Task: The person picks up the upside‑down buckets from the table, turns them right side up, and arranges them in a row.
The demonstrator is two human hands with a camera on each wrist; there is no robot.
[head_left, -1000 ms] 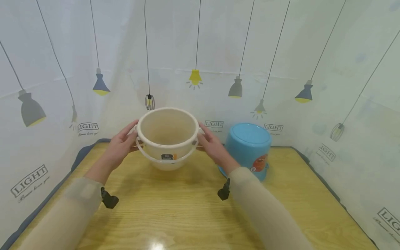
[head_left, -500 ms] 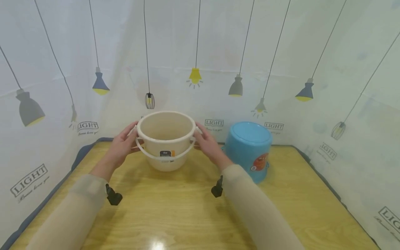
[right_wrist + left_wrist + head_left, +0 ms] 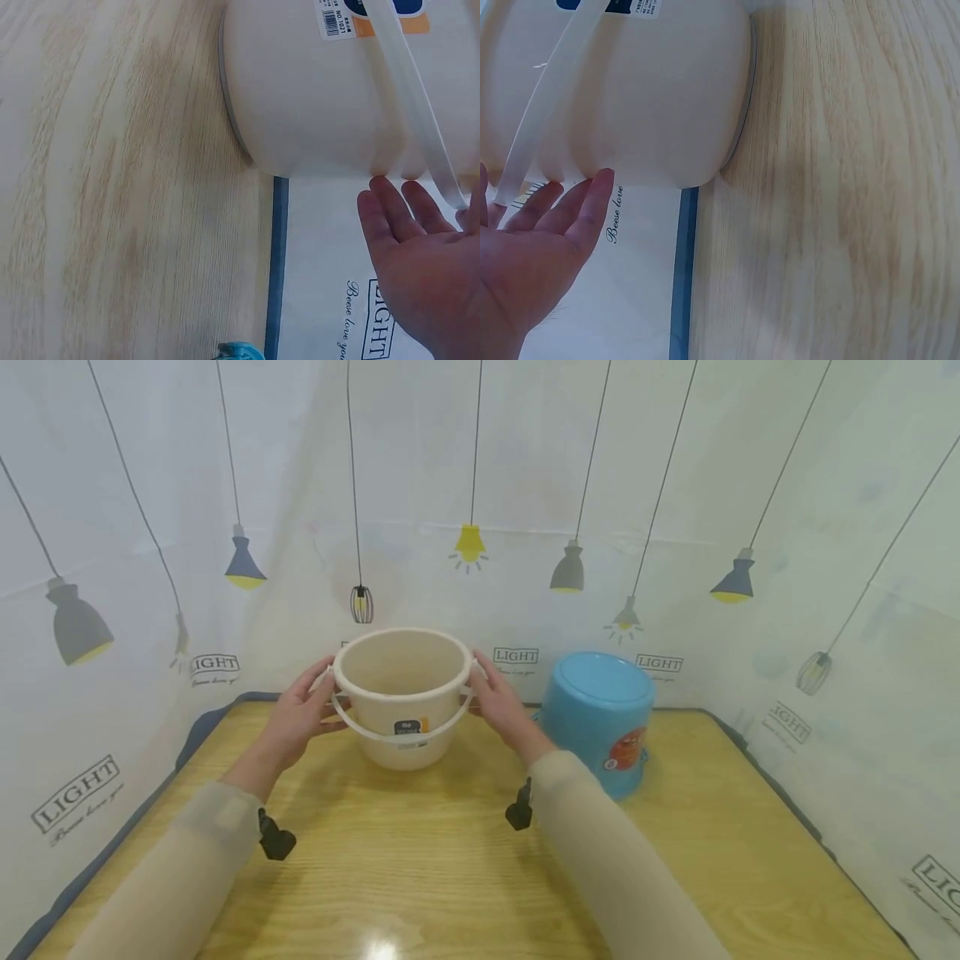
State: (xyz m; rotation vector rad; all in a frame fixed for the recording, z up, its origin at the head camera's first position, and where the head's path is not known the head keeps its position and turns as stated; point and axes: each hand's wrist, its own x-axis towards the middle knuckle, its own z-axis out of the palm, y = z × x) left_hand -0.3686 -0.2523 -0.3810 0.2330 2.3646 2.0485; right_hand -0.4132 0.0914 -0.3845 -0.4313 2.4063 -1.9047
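Note:
A cream plastic bucket (image 3: 402,714) stands upright on the wooden table (image 3: 420,860), its mouth up and its bail handle (image 3: 405,739) hanging across the front, below the rim. My left hand (image 3: 298,714) is at its left side, the fingertips (image 3: 604,180) against or very near the wall. On the opposite side is my right hand (image 3: 501,706), with loosely extended fingers (image 3: 386,206) at the wall under the rim. Both thumbs are near the handle joints; the joints are partly hidden. Neither hand is wrapped around the bucket.
An upside-down blue bucket (image 3: 597,722) with a red label stands to the right, close behind my right forearm. Lamp-printed white sheeting (image 3: 420,460) encloses the back and sides of the table, with a dark blue strip (image 3: 202,727) along the edge.
The cream bucket has gone from tilted toward me to upright, its rim dropping and its base on the table. My hands have stayed at its sides; the right has shifted slightly left.

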